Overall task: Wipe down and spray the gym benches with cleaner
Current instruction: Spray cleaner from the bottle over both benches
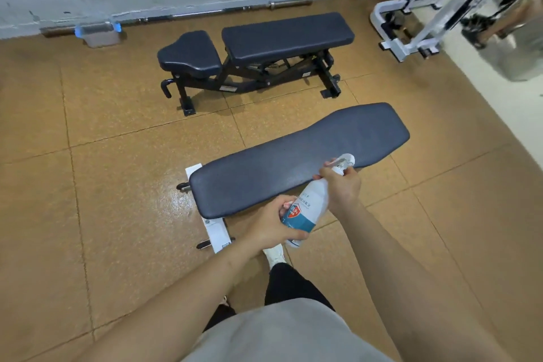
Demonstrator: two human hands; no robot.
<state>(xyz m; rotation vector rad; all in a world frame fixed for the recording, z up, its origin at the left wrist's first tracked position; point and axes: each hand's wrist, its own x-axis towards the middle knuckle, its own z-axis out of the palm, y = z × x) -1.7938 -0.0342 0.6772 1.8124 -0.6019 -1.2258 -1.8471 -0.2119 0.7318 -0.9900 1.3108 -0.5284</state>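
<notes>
Head view looks down on a white spray bottle (311, 206) held in both hands above the near edge of the near bench (296, 159). Its lower body carries a teal label with a red shield; how much liquid is inside cannot be told, since the plastic is opaque. The left hand (274, 225) is wrapped around the lower half of the bottle, fingers curled over the label and hiding part of the print. The right hand (342, 186) closes on the neck and spray head, which points toward the bench pad (the nozzle itself is blurred and half covered by the fingers).

The near bench is a long dark pad on a white frame, running from near left to far right across the floor (111, 185); most of its frame is hidden beneath the pad. A wet sheen shows on the floor just left of it. Farther off stands an adjustable bench (264, 44) with a separate seat and back pad on a black frame. A barbell (223, 10) lies along the wall behind it, and a small clear box (101, 35) sits at the far left; its contents are not readable. White machine framing (411, 26) is cut off at the far right.
</notes>
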